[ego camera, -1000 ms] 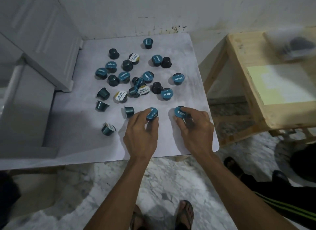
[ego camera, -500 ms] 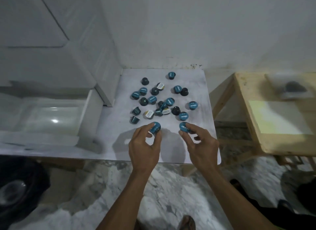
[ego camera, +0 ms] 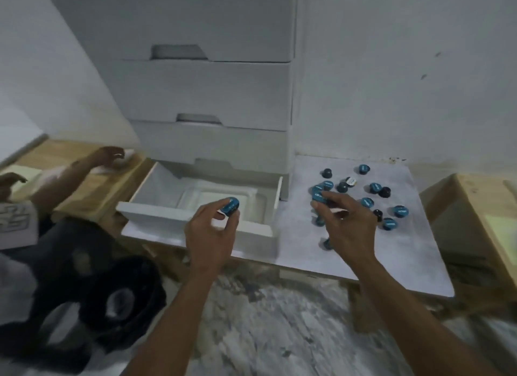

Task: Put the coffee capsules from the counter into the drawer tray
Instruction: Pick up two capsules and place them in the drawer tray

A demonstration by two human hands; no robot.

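A tall white drawer unit (ego camera: 212, 90) fills the middle of the view, its top cut off by the upper edge, and its lowest drawer (ego camera: 195, 210) stands pulled out over the white counter (ego camera: 363, 252). Inside the drawer lies a pale tray (ego camera: 251, 199), whose shape is hard to read because white sits on white and the left hand covers part of it. To the right of the unit the counter carries a loose scatter of coffee capsules (ego camera: 372, 199), some lid up in blue, some showing a dark body; several near the right hand are hidden behind it and their count cannot be told. At the left edge another person's arm (ego camera: 84, 163) reaches across a wooden surface (ego camera: 84, 191), blurred and partly cut off, and a dark object (ego camera: 117, 300) on the mottled floor below is too smeared to name. A second wooden table (ego camera: 481, 208) is cropped at the right edge. The left hand (ego camera: 209, 236) hovers above the open drawer, thumb and fingertips pinching a blue-lidded capsule (ego camera: 230, 205) over the tray. The right hand (ego camera: 349, 224) is raised above the counter just beside the drawer, its thumb and forefinger pinching another capsule (ego camera: 319, 196), the remaining fingers loosely curled.
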